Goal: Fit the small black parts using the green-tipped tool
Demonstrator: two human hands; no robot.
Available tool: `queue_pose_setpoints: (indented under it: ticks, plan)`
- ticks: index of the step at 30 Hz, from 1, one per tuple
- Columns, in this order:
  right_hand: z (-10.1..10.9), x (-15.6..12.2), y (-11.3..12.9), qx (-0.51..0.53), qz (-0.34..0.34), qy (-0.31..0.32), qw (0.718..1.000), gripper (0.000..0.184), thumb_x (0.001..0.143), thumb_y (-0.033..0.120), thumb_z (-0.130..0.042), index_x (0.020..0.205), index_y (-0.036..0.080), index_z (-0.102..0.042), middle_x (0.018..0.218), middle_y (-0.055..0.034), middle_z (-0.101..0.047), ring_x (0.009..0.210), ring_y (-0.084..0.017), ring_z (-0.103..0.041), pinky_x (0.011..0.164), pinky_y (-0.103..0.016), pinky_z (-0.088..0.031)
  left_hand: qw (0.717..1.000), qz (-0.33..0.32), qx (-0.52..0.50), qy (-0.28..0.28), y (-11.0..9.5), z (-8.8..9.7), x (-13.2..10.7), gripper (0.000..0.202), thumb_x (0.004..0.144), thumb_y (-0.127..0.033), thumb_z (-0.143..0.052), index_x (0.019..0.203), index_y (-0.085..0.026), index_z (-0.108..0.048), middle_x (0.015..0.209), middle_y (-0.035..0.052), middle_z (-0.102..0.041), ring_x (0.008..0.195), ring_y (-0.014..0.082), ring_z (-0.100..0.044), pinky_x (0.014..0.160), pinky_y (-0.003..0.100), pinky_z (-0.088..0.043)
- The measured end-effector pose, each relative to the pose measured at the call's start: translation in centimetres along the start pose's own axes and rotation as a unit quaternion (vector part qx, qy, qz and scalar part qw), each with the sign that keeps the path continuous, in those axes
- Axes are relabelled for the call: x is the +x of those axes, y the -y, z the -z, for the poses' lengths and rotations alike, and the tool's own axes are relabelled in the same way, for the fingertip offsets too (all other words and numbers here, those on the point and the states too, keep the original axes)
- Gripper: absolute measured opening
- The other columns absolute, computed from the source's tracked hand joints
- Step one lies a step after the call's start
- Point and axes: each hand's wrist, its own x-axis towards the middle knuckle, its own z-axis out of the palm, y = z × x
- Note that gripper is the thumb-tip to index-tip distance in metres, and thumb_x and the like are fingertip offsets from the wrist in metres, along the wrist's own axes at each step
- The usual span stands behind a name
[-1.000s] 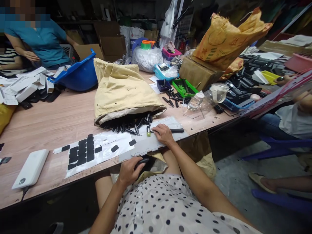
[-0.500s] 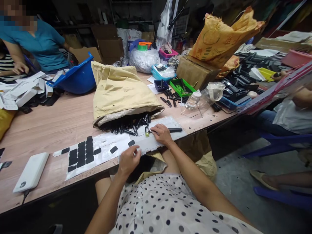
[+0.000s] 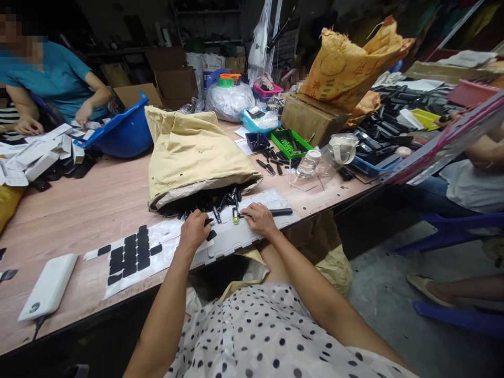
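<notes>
My right hand (image 3: 260,218) is closed round the middle of a small hammer (image 3: 282,211), which lies low over a grey-white board (image 3: 240,234). The hammer's black grip sticks out to the right, its yellow-green head to the left. At the mouth of a tan paper sack (image 3: 197,152), my left hand (image 3: 193,231) pinches a small black part; its far end is hidden by the fingers. Several black tube-like parts (image 3: 217,214) spill from the sack beside this hand. A black rounded patch (image 3: 211,235) lies just under the left fingers.
Left of me, a backing sheet (image 3: 114,287) carries rows of black patches, near a white power bank (image 3: 49,286) with a cable. Further back stand a blue basin (image 3: 122,131), a green tray (image 3: 291,152) and a clear jar (image 3: 308,164). Co-workers sit at left and right.
My left hand has moved forward and left, up to the black parts at the sack's mouth, and its fingers have closed. The right hand stays on the hammer.
</notes>
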Motion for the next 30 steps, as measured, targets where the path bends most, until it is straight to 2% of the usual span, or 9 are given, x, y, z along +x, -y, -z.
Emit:
queue_pose_setpoints:
  ticks: [4,8,10,14,20,24,27,30]
  plan:
    - [0.1,0.0,0.0,0.0,0.0,0.003,1.0,0.025,0.091,0.018,-0.062,0.108,0.028,-0.077,0.094,-0.0061,-0.066,0.093,-0.023,-0.056,0.084,-0.035,-0.045,0.98,0.066,-0.178,-0.061,-0.1,0.6,-1.6,0.015,0.079,-0.032,-0.067,0.089,-0.024,-0.072,0.076,-0.0009,-0.066,0.066,0.0154,-0.06,0.065,0.028,-0.051]
    - [0.2,0.0,0.0,0.001,-0.004,0.003,1.0,0.026,0.091,0.018,-0.061,0.108,0.027,-0.077,0.094,-0.006,-0.066,0.093,-0.023,-0.055,0.085,-0.034,-0.045,0.946,0.13,-0.296,-0.02,0.5,-0.3,-3.4,0.029,0.077,-0.046,-0.07,0.091,-0.021,-0.072,0.07,-0.0021,-0.066,0.061,0.0139,-0.058,0.06,0.026,-0.049]
    - [0.2,-0.1,0.0,0.0,-0.004,0.004,1.0,0.026,0.09,0.017,-0.062,0.109,0.026,-0.077,0.094,-0.0062,-0.066,0.093,-0.023,-0.055,0.085,-0.034,-0.045,0.946,0.128,-0.299,-0.007,0.9,-0.8,-4.0,0.028,0.075,-0.046,-0.071,0.089,-0.021,-0.073,0.077,0.0,-0.069,0.065,0.015,-0.06,0.065,0.029,-0.052]
    - [0.1,-0.1,-0.2,-0.009,0.003,0.002,1.0,0.025,0.091,0.017,-0.062,0.109,0.027,-0.077,0.094,-0.0057,-0.066,0.092,-0.023,-0.055,0.084,-0.034,-0.044,0.967,0.07,-0.245,-0.011,1.4,-1.4,-4.2,0.017,0.076,-0.039,-0.072,0.084,-0.024,-0.075,0.084,0.0024,-0.071,0.082,0.0206,-0.064,0.079,0.034,-0.054]
    - [0.5,-0.1,-0.3,-0.036,0.01,0.022,0.999,0.024,0.094,0.017,-0.06,0.109,0.027,-0.077,0.094,-0.0061,-0.067,0.091,-0.023,-0.056,0.079,-0.033,-0.043,0.983,0.044,-0.178,-0.008,1.1,-1.9,-4.0,0.012,0.075,-0.033,-0.074,0.084,-0.026,-0.076,0.08,0.0022,-0.067,0.084,0.0228,-0.062,0.08,0.036,-0.053]
    - [1.0,-0.7,1.7,-0.033,0.019,0.01,0.999,0.03,0.099,0.02,-0.053,0.119,0.028,-0.074,0.098,-0.0077,-0.067,0.095,-0.023,-0.059,0.082,-0.033,-0.048,0.982,0.047,-0.184,-0.001,1.2,-2.1,-4.1,0.012,0.076,-0.032,-0.072,0.086,-0.026,-0.076,0.081,0.002,-0.066,0.085,0.0231,-0.06,0.081,0.036,-0.052]
    - [1.1,-1.0,4.0,0.008,0.014,-0.01,1.0,0.036,0.102,0.023,-0.048,0.13,0.031,-0.068,0.105,-0.0064,-0.068,0.098,-0.021,-0.063,0.085,-0.028,-0.052,0.981,0.047,-0.189,0.0,1.3,-2.2,-4.1,0.012,0.077,-0.03,-0.071,0.088,-0.026,-0.075,0.083,0.0021,-0.067,0.088,0.0234,-0.06,0.081,0.036,-0.052]
    - [0.9,-1.0,6.1,0.041,0.02,-0.005,0.999,0.036,0.103,0.023,-0.047,0.132,0.032,-0.067,0.108,-0.0048,-0.069,0.1,-0.018,-0.066,0.087,-0.025,-0.053,0.982,0.046,-0.185,0.002,1.3,-2.3,-4.1,0.013,0.077,-0.03,-0.071,0.089,-0.026,-0.076,0.084,0.0021,-0.067,0.089,0.0235,-0.06,0.082,0.036,-0.052]
